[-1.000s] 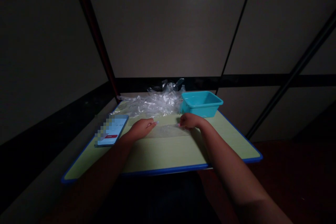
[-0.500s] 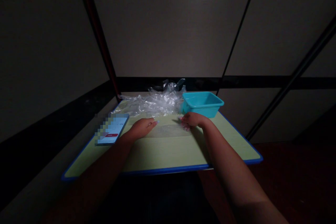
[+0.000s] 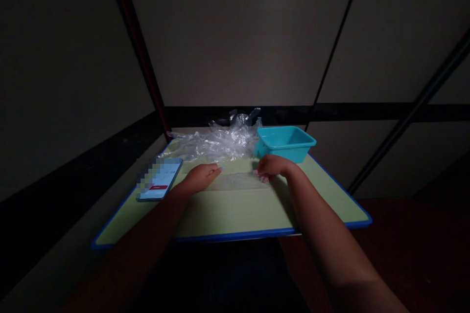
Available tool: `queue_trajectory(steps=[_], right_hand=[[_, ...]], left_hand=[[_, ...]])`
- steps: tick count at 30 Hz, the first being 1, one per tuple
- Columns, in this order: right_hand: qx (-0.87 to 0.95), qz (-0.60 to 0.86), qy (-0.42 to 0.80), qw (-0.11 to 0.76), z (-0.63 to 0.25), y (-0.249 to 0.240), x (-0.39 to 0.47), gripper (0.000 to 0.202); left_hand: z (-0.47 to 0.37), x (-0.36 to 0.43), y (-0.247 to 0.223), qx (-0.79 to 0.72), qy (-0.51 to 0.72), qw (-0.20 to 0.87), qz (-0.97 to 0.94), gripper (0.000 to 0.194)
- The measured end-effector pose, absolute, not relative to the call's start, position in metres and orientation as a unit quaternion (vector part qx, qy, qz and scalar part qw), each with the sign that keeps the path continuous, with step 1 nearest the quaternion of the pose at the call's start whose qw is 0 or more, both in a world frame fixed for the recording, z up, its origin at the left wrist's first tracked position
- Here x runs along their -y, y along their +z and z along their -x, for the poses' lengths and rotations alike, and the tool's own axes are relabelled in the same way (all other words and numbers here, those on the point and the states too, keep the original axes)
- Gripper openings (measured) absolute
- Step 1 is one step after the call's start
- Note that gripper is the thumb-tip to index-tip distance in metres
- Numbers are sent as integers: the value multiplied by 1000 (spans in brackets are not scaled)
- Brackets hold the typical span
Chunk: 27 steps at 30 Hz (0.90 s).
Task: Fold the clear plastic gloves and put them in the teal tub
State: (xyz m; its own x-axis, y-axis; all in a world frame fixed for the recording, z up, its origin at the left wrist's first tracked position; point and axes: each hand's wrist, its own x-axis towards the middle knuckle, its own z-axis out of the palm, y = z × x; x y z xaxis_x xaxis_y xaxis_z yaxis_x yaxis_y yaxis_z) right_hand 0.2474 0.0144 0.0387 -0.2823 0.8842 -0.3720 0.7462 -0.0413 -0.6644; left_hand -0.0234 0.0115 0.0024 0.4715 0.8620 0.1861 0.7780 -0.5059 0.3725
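Observation:
A flat, clear plastic bag (image 3: 237, 182) lies across the middle of the table between my hands. At its left end, my left hand (image 3: 201, 176) is closed, thumb pressed against the fingers on the plastic. My right hand (image 3: 271, 167) bends down at the other end with its fingertips pinched together on the bag. Just behind the right hand stands a turquoise plastic basket (image 3: 286, 144). A loose heap of crumpled clear plastic bags (image 3: 220, 142) spreads along the back of the table, left of the basket.
A phone or tablet (image 3: 161, 183) with a lit screen, partly pixelated, lies at the table's left side. The pale green table (image 3: 227, 215) has a blue edge. Panelled walls (image 3: 235, 49) stand close behind it and on the left.
The view has shifted slightly, so the table and its things sit a little further right. My right fingertips are closer together on the bag's end. My left hand stays at its end.

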Motion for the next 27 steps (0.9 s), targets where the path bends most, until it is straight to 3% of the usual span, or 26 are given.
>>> queue_trajectory(steps=[12, 17, 21, 27], right_hand=[[676, 601, 420, 73, -247, 35, -15, 14], [683, 601, 408, 82, -246, 39, -12, 13], [686, 602, 400, 83, -245, 41, -10, 15], [698, 598, 385, 82, -244, 41, -10, 12]], left_hand=[[23, -11, 2, -479, 223, 82, -845, 36], [24, -7, 6, -508, 297, 38, -808, 23], [22, -4, 6, -474, 280, 9, -835, 8], [-1, 6, 7, -501, 213, -68, -836, 11]])
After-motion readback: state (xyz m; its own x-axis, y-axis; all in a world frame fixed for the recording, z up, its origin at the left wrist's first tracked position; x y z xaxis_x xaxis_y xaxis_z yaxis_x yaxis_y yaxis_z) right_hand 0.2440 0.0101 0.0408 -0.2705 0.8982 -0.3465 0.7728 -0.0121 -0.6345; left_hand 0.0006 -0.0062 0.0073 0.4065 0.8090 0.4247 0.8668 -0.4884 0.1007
